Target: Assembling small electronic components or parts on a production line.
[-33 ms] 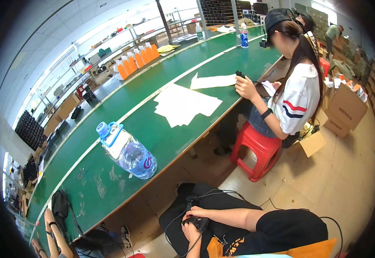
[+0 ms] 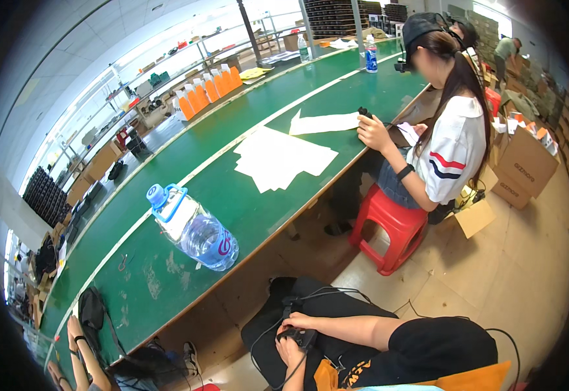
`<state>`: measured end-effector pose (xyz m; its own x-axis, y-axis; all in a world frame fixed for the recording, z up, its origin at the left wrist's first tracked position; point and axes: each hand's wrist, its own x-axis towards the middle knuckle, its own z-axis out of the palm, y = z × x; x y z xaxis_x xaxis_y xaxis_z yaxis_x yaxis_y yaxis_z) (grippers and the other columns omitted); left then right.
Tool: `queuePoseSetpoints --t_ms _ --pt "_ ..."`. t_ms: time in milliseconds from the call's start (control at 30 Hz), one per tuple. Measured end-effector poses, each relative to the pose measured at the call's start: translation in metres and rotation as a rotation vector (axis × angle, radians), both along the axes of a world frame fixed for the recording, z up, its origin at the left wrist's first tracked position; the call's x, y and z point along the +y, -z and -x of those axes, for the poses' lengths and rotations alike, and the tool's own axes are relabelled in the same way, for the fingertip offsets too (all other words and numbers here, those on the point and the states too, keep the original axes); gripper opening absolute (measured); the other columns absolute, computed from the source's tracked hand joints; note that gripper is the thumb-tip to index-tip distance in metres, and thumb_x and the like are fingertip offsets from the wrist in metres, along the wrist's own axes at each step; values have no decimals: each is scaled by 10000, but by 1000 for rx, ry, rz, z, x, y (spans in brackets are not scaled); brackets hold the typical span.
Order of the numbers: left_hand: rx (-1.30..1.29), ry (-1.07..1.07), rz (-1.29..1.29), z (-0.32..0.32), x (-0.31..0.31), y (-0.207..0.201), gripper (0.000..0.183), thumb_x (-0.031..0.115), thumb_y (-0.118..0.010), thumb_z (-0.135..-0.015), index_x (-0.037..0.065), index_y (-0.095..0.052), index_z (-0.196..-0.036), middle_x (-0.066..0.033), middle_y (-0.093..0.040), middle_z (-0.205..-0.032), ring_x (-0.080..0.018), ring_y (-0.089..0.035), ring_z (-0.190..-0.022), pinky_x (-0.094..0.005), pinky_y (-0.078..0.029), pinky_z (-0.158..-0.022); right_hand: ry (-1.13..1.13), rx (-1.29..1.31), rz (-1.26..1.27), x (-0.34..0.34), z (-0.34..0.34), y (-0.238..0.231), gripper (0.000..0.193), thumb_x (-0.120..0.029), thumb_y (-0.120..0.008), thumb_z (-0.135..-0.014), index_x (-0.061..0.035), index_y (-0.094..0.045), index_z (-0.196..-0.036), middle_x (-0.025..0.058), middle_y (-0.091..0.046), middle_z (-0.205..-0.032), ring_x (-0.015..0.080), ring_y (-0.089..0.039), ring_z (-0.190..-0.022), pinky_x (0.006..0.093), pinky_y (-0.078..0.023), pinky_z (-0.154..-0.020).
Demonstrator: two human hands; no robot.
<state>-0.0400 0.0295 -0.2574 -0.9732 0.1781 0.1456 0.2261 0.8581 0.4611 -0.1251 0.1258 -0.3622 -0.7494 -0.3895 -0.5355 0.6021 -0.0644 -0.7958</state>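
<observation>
In my lap, my left hand (image 2: 290, 350) is closed around a small black handheld device (image 2: 303, 337) with cables running from it. My right hand (image 2: 297, 321) reaches across from the right and grips the device's upper edge, its fingers bent. What the device is exactly, I cannot make out. Both hands rest over my black trousers (image 2: 268, 332), below and apart from the green table's front edge. A black cable (image 2: 336, 290) loops over my thigh beside the hands.
On the green table (image 2: 167, 280) stand a large water bottle (image 2: 209, 241) and spread white papers (image 2: 281, 159). A black bag (image 2: 91, 309) lies at the near left, beside another person's hands (image 2: 76, 332). At right, a co-worker on a red stool (image 2: 389, 225) holds a small black object.
</observation>
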Motion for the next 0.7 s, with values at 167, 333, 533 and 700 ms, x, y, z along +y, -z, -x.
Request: queuePoseSetpoints --t_ms 167,333,533,700 --pt "104 -19 -34 0 -3 11 353 166 -672 -702 -6 -595 -1000 -180 -549 -1094 -347 -533 -997 -395 -436 -836 -19 56 -14 5 -2 -11 250 -275 -594 -763 -28 -635 -751 53 -584 -690 137 -522 -571 283 -407 -508" --pt "-190 -146 -316 5 -15 19 289 202 -646 -713 66 -612 -965 -198 -565 -977 -349 -573 -910 -389 -455 -780 -43 32 11 0 -6 -8 223 -256 -624 -768 -40 -627 -715 34 -586 -672 124 -530 -581 277 -412 -538" --pt "-150 -208 -389 3 -11 12 290 197 -658 -695 55 -628 -946 -206 -572 -933 -361 -571 -873 -409 -461 -761 -102 49 -28 -1 -5 -5 158 -182 -600 -819 -42 -636 -754 4 -578 -689 95 -531 -609 235 -409 -541" --pt "-137 -239 -354 6 -16 28 259 178 -651 -703 58 -644 -932 -219 -581 -908 -370 -576 -851 -419 -468 -733 -51 33 55 0 -7 -7 184 -209 -624 -822 -27 -640 -797 14 -607 -731 101 -563 -649 231 -441 -589"
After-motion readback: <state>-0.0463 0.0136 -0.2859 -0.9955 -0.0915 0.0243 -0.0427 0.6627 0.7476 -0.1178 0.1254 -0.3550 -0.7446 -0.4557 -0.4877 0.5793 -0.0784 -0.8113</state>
